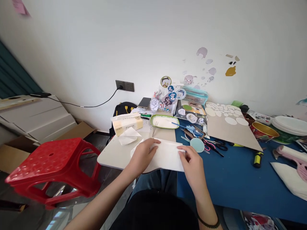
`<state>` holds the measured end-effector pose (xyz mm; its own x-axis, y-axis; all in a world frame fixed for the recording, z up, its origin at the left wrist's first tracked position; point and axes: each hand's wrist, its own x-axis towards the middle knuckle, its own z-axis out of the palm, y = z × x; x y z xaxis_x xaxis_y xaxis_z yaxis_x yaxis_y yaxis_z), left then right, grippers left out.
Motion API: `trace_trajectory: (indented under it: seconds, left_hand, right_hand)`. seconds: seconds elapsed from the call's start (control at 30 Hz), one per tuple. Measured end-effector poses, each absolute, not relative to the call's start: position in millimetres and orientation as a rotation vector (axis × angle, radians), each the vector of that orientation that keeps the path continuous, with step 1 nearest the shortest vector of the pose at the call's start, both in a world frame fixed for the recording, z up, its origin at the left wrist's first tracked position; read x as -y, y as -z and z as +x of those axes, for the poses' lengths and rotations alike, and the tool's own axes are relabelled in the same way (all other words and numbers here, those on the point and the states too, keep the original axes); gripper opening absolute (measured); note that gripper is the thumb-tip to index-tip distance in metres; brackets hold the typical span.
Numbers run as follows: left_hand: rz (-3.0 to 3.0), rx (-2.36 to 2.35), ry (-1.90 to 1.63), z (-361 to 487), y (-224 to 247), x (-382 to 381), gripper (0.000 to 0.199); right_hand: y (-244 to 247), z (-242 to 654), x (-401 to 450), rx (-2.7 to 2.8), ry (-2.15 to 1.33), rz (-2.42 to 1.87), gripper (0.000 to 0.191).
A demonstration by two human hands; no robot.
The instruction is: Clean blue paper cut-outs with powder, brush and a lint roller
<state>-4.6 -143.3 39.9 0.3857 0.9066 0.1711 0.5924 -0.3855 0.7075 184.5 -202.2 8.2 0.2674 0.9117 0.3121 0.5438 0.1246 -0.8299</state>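
A white folded sheet, like tissue, (166, 156) is stretched between my hands at the front edge of the table. My left hand (145, 154) pinches its left side near the top, thumb and fingers together. On the right side, my right hand (190, 158) grips the upper corner between thumb and fingers. Beyond it stands a green-rimmed white tray (165, 122). A yellow and white tissue pack (127, 124) lies to the left, with a crumpled white tissue (129, 135) in front of it.
A red stool (51, 159) stands left of the table. On the blue table (227, 179) are scissors (220, 145), a pale round disc (197, 145), a board with cut-out holes (230, 124), a black and yellow bottle (258, 159) and a white-lidded tub (290, 126).
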Motion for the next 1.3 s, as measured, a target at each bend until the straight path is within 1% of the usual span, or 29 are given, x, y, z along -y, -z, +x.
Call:
trace_trajectory:
  seconds: [0.13, 0.33, 0.5, 0.57, 0.63, 0.7, 0.8, 0.9, 1.0, 1.2, 1.3]
  left_hand:
    - [2.27, -1.305, -0.742, 10.2, -25.5, 125.4, 0.024]
    - [2.483, -1.401, -0.707, 14.7, -4.0, 120.2, 0.022]
    - [2.668, -1.437, -0.725, 13.0, -0.2, 117.8, 0.021]
    - [2.749, -1.439, -0.764, 12.4, -2.5, 121.3, 0.024]
    - [2.839, -1.372, -0.804, 13.3, -6.0, 129.1, 0.028]
    - [2.93, -1.22, -0.813, 16.0, -8.1, 139.7, 0.03]
    - [3.013, -1.039, -0.755, 20.3, -4.2, 153.4, 0.034]
    - [2.986, -1.062, -0.634, 20.3, 6.6, 158.6, 0.045]
    - [2.913, -1.093, -0.56, 17.2, 15.0, 158.3, 0.052]
    - [2.87, -1.081, -0.582, 17.6, 14.7, 159.0, 0.053]
    - [2.859, -1.084, -0.646, 17.6, 11.7, 161.8, 0.05]
  right_hand:
    - [-2.6, 187.4, 182.8, 1.504, -0.335, -1.663, 0.024]
    - [13.0, 185.2, 174.8, 1.619, -0.052, -1.746, 0.027]
    - [22.7, 184.7, 172.4, 1.659, 0.048, -1.787, 0.027]
    - [24.1, 183.3, 173.3, 1.663, 0.085, -1.804, 0.026]
    - [23.2, 179.5, 176.0, 1.657, 0.173, -1.829, 0.025]
    - [21.2, 172.8, 180.2, 1.643, 0.335, -1.833, 0.025]
    - [21.6, 160.3, 186.7, 1.705, 0.498, -1.722, 0.03]
    - [29.2, 152.9, 190.0, 1.881, 0.434, -1.654, 0.039]
    - [37.3, 153.4, 190.3, 1.972, 0.346, -1.72, 0.042]
    - [38.1, 155.3, 189.0, 2.002, 0.249, -1.755, 0.045]
    - [37.7, 157.3, 191.6, 1.991, 0.236, -1.717, 0.043]
